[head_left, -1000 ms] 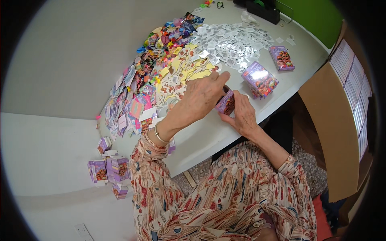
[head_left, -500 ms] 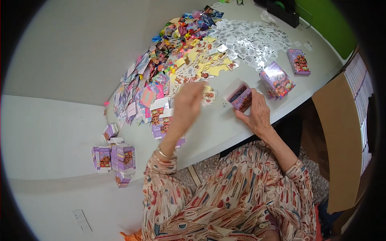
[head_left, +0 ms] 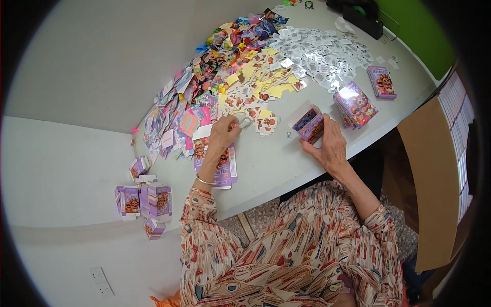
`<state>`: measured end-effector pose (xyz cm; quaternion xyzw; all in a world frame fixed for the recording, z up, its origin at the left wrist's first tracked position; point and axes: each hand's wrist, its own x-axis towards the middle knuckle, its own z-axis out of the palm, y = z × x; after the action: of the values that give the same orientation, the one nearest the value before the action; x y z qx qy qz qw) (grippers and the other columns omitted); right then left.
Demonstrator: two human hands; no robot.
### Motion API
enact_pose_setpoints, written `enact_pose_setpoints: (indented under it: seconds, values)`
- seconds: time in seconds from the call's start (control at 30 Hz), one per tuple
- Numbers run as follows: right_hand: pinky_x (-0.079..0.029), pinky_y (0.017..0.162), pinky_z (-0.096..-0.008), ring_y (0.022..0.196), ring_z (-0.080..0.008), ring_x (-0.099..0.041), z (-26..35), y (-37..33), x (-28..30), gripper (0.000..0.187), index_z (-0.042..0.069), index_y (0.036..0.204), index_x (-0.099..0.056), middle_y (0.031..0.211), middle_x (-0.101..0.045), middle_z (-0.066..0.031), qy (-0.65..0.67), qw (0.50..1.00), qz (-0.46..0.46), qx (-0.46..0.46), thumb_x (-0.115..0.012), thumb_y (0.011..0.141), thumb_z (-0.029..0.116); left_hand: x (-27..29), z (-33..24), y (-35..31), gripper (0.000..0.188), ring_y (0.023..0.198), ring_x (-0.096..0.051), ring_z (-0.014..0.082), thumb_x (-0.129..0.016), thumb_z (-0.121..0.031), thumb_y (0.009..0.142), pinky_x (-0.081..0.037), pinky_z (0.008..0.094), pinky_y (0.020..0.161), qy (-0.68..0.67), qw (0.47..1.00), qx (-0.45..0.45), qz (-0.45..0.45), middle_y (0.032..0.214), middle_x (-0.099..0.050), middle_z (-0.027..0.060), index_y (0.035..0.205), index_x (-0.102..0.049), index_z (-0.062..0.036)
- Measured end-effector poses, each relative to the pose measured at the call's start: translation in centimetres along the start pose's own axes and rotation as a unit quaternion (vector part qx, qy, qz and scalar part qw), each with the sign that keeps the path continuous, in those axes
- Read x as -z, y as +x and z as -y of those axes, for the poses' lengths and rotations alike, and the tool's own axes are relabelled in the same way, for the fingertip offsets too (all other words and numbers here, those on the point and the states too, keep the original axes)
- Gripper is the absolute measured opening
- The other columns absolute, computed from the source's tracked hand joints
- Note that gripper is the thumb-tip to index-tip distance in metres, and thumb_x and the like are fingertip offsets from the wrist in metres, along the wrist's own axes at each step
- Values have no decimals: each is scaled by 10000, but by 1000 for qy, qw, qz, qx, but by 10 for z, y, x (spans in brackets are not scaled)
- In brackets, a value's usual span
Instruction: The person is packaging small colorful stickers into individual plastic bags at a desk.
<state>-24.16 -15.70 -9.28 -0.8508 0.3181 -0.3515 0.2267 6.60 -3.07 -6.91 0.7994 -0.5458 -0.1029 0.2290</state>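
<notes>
Clamped between the right hand's thumb and fingers is 1 open purple box, over the white table. Left hand: fingertips together on a small pale packet, its forearm above flattened purple cartons. Beyond lie picture cards, stacked purple boxes, 1 separate box, white slips, then a black tape dispenser.

Left grip pinched, right grip curled
</notes>
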Motion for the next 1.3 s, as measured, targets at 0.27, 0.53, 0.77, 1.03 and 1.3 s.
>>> enact_pose_setpoints:
  seconds: [0.27, 0.53, 0.77, 1.03, 1.3]
  values:
    - [-471, 809, -410, 959, -353, -541, 2, 2, 4, 848, -68, 1288, -369, 1055, -540, -208, -5, 1000, 6, 26, -811, 661, 295, 38, -42, 11, 205, 690, -566, 61, -708, -98, 830, -451, 214, 621, -375, 920, 116, 12, 796, -631, -12, 1005, -634, -22]
    - [-477, 806, -393, 954, -325, -533, 24, 5, 12, 806, -35, 1243, -382, 1014, -543, -177, -6, 997, 82, -14, -813, 634, 270, 50, -149, 6, 261, 747, -588, 79, -688, -49, 840, -462, 211, 623, -327, 939, -39, 99, 861, -624, 4, 1086, -603, -26]
    - [-478, 794, -393, 948, -332, -535, 27, -1, 19, 803, -37, 1241, -378, 1000, -542, -182, 10, 997, 81, -10, -808, 637, 273, 16, -180, 5, 272, 814, -611, 296, -640, -23, 807, -508, 374, 652, 14, 962, -273, 26, 922, -588, 94, 1068, -583, -73]
    - [-487, 780, -414, 926, -361, -566, 20, -4, 20, 819, -45, 1250, -364, 1017, -547, -200, 28, 997, 66, -34, -811, 651, 289, 13, -172, 0, 263, 840, -636, 220, -649, -27, 836, -522, 331, 704, -69, 971, -225, -38, 1051, -623, 112, 1093, -600, -30]
    - [-502, 785, -420, 982, -378, -576, 23, 0, 21, 982, -10, 1386, -219, 1123, -522, -205, 75, 993, 68, -56, -825, 657, 242, -31, -157, -27, 357, 845, -598, 105, -631, -85, 900, -481, 247, 770, -536, 841, 64, 22, 994, -639, 54, 1218, -490, -7]
